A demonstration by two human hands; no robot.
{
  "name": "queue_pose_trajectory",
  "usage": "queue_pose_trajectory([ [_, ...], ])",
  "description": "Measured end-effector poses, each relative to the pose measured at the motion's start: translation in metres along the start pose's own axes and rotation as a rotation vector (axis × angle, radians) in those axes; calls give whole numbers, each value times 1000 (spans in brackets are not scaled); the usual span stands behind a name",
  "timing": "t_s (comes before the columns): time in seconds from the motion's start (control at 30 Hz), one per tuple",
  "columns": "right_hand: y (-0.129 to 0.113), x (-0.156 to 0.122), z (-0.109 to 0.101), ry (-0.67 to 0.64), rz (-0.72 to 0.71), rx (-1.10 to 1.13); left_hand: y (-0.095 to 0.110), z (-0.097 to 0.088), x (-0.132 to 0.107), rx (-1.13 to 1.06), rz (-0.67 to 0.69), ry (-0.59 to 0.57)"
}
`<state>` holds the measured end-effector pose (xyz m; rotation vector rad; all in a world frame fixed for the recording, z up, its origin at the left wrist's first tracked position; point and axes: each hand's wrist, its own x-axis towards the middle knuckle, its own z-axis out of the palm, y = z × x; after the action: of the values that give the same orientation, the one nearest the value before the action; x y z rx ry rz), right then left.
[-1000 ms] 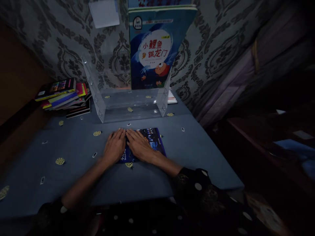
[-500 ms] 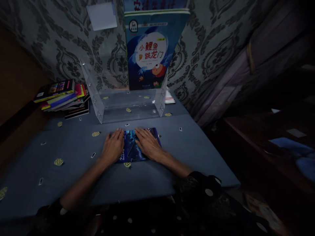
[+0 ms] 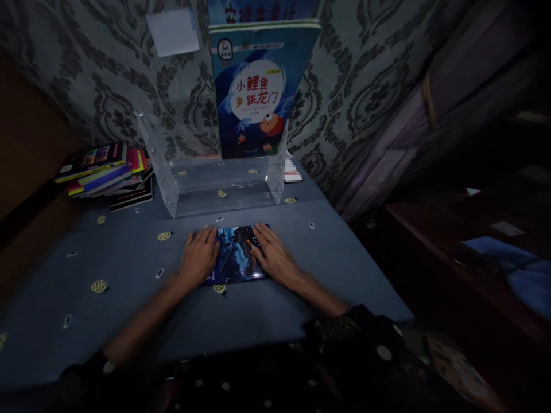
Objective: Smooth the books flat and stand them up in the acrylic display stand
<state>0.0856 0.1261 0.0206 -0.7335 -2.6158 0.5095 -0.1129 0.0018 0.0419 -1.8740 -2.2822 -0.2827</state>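
A dark blue book (image 3: 236, 255) lies flat on the blue patterned tablecloth (image 3: 129, 298). My left hand (image 3: 198, 256) rests open and flat on its left edge. My right hand (image 3: 275, 255) lies open and flat on its right edge, fingers stretched toward the far side. Just beyond the book stands a clear acrylic book rack (image 3: 215, 172). A tall blue picture book (image 3: 258, 86) with a cartoon fish on its cover stands upright in the rack's right part, against the wall.
A stack of colourful books (image 3: 107, 172) lies at the back left of the table. A white note (image 3: 172, 31) hangs on the patterned wallpaper. Right of the table is a dark wooden surface (image 3: 451, 241) with papers. The table's right edge drops off near my right arm.
My hands, side by side over the book's middle a second ago, have slid apart to its left and right edges, uncovering the cover.
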Motion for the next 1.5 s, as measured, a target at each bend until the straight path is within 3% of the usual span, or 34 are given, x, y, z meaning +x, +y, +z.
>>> queue_pose_trajectory([
  [0.17,1,9,5,3,-41,8,14,4,8,-64,49,-9],
  [0.27,-2,22,6,-58,-136,29,17,7,9,-89,71,-10],
  [0.43,-13,52,11,-212,-394,152,5,8,7,-141,88,6],
  [0.57,-22,70,11,-256,-498,167,-8,8,5,-202,80,28],
  [0.63,-28,70,11,-247,-496,130,-13,9,6,-222,89,24],
  [0.7,-36,61,12,-184,-403,78,-16,11,7,-224,94,12],
  [0.83,-57,22,24,-52,-145,13,-19,16,14,-208,101,-23],
  [1.0,-76,-8,35,-16,-51,-5,-21,18,22,-198,145,-32],
  [1.13,-73,4,31,-58,-93,-20,-24,15,23,-172,118,-5],
  [1.4,-41,67,26,-199,-421,60,-40,-2,1,53,-62,48],
  [1.5,-40,75,30,-182,-422,51,-38,-6,-6,111,-96,32],
])
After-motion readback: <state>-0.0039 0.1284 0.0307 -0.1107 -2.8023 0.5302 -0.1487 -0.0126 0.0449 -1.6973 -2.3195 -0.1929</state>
